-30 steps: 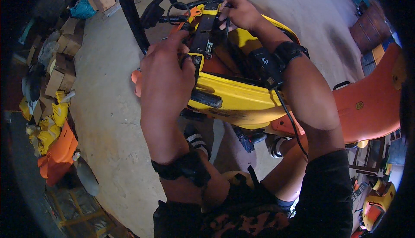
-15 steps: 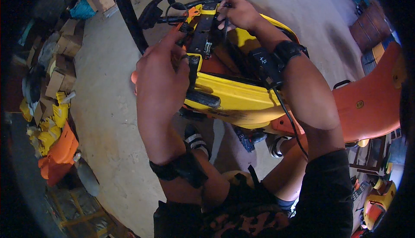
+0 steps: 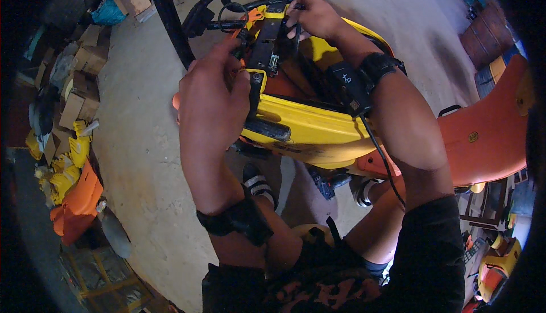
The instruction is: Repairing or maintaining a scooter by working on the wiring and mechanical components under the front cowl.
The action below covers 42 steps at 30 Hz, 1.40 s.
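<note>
In front of me stands a yellow plastic vehicle body with orange inside and a black tubular frame at its left. A black metal plate with a small silver latch runs across its opening. My left hand is at the near left end of the plate, fingers bent inward beside dark wiring; its fingertips are partly hidden, and what they pinch cannot be made out. My right hand is closed at the plate's far right side, fingers pinching a thin black cable that hangs down.
Cardboard boxes, yellow parts and an orange panel lie along the left. A cordless drill lies on the floor between my feet. An orange plastic body stands right, near a rusty drum.
My left fingers have shifted slightly beside the plate, and the thin cable loop near them shows rounder. My right hand stays in place.
</note>
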Each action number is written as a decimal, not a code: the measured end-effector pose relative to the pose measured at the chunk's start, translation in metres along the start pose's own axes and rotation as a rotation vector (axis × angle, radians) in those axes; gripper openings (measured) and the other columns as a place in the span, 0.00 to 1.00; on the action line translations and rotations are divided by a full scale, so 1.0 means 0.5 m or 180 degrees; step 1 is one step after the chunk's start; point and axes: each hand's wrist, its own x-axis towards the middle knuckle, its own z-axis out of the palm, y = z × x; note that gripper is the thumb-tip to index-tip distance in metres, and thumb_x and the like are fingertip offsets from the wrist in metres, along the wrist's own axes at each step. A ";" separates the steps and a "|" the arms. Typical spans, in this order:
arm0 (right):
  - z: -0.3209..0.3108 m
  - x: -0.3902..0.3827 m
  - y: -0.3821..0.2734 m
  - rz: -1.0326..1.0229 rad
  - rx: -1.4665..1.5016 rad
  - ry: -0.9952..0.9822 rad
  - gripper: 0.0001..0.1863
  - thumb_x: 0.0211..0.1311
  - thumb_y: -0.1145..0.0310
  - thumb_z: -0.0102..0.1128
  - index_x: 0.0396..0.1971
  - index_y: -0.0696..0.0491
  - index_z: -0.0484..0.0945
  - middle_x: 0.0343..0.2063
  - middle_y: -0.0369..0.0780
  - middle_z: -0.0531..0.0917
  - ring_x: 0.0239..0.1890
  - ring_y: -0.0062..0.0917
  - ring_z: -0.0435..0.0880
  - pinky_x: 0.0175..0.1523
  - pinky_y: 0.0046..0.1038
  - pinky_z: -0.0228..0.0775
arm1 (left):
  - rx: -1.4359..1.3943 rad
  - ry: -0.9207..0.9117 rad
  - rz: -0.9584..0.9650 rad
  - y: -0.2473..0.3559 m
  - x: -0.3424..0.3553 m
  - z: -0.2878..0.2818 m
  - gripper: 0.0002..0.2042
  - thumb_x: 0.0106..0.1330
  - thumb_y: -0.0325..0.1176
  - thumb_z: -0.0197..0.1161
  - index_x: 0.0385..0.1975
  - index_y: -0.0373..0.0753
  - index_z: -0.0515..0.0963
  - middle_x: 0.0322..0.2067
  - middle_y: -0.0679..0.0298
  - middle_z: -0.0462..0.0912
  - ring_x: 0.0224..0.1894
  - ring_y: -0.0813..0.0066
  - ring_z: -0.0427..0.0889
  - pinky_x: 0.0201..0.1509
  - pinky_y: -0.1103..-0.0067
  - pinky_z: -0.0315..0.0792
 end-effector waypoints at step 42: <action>-0.021 0.014 0.016 -0.0147 0.0181 -0.0350 0.09 0.66 0.72 0.47 0.43 0.58 0.68 0.29 0.44 0.81 0.27 0.30 0.84 0.28 0.27 0.79 | -0.0232 0.0252 0.0422 -0.030 -0.007 0.007 0.19 0.52 0.22 0.66 0.45 0.38 0.74 0.28 0.61 0.79 0.32 0.64 0.78 0.39 0.73 0.71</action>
